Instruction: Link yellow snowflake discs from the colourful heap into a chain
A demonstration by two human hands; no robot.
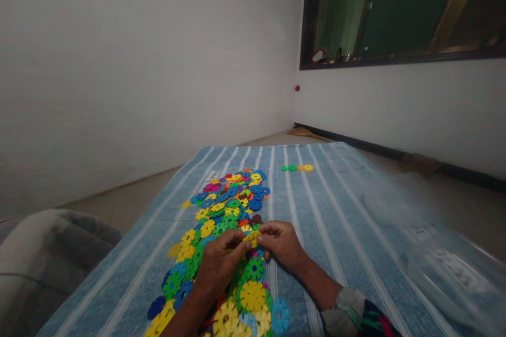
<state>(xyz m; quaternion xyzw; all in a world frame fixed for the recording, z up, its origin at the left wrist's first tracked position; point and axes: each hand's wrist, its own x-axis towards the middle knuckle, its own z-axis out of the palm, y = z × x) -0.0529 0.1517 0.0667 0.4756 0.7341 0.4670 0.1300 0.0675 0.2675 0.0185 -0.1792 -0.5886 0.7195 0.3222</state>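
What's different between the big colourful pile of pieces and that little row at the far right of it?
The pile holds many overlapping pieces; the row has just a few, set in a line. The pile includes blue and red; the row shows only green, orange and yellow. The left hand and right hand are over the pile, while neither touches the row. Both lie on the striped cloth.

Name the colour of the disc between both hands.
The disc is yellow, seen in the head view.
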